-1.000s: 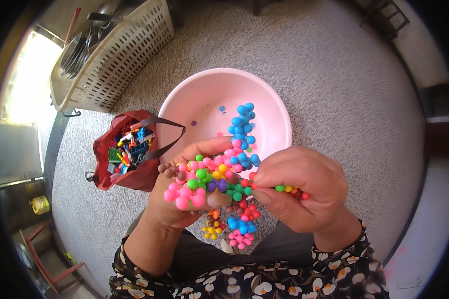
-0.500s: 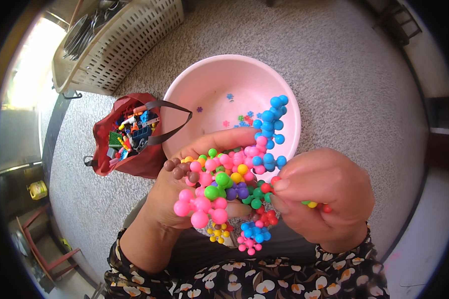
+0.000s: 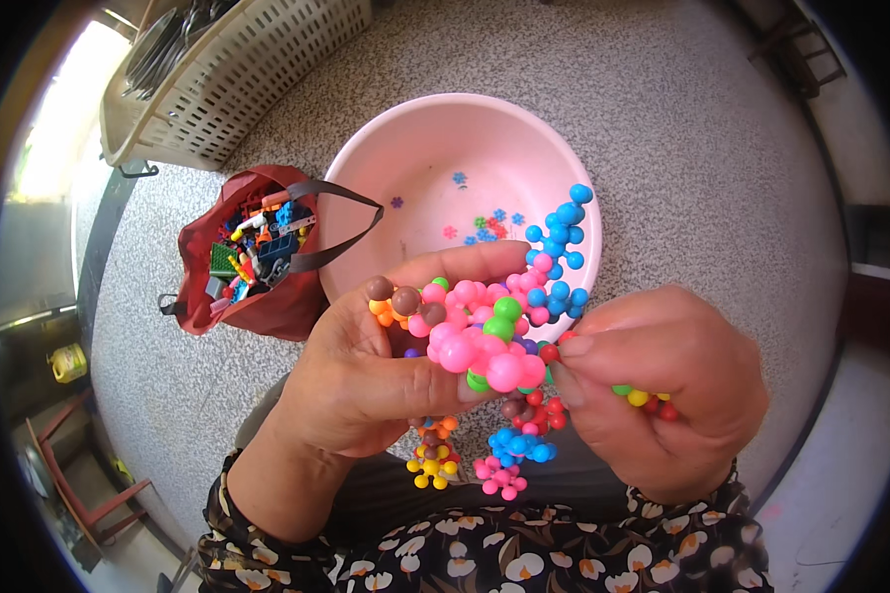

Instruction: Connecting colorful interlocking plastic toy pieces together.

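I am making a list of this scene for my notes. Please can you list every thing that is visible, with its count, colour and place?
bead cluster: one, many colours, held between both hands
basin: one, pink, on the floor behind the hands, a few small pieces inside
bag: one, red, left of the basin, full of mixed toy bricks
basket: one, cream, upper left
floor: grey speckled
left hand: grips the cluster
right hand: pinches the cluster's right side, holds small beads

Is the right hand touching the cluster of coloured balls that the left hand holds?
Touching. The head view shows the right hand with its fingertips pressed on the cluster of coloured balls, which the left hand grips.
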Demonstrator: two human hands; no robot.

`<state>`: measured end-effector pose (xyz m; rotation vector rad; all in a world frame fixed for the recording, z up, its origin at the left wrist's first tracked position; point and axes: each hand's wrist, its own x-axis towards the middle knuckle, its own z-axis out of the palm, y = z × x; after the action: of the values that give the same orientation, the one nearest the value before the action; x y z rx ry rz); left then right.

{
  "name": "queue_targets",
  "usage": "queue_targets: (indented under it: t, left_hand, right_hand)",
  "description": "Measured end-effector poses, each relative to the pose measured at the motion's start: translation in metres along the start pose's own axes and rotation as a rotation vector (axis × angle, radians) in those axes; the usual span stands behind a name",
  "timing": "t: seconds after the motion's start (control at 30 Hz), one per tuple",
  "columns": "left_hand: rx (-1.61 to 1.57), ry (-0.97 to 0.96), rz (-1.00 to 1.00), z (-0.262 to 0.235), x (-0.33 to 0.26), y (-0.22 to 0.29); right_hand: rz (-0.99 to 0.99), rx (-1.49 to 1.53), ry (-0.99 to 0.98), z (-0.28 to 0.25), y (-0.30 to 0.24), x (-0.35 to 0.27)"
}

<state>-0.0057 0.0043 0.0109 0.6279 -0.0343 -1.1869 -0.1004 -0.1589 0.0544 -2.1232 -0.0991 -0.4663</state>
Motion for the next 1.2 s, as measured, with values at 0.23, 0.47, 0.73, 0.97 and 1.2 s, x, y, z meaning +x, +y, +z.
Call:
queue_targets:
  t: [0.23,0.47,0.73,0.97,1.2]
  left_hand:
    - [0.059,0.046,0.007,-0.003,0.0,-0.001]
    - [-0.114,0.057,-0.009,0.011,-0.007,0.011]
    - [-0.228,-0.019,-0.025,-0.001,-0.005,0.013]
    - [-0.274,-0.106,-0.063,-0.007,-0.005,0.007]
    - [-0.169,-0.044,-0.032,-0.008,-0.007,0.005]
  right_hand:
    - [-0.053,-0.084,0.028,0.005,0.009,0.004]
    - [0.074,0.241,0.062,0.002,0.011,-0.005]
    - [0.08,0.327,0.095,0.0,0.015,-0.004]
    - [0.011,0.222,0.129,0.003,0.007,-0.005]
    - [-0.041,0.073,-0.02,0.0,0.002,-0.001]
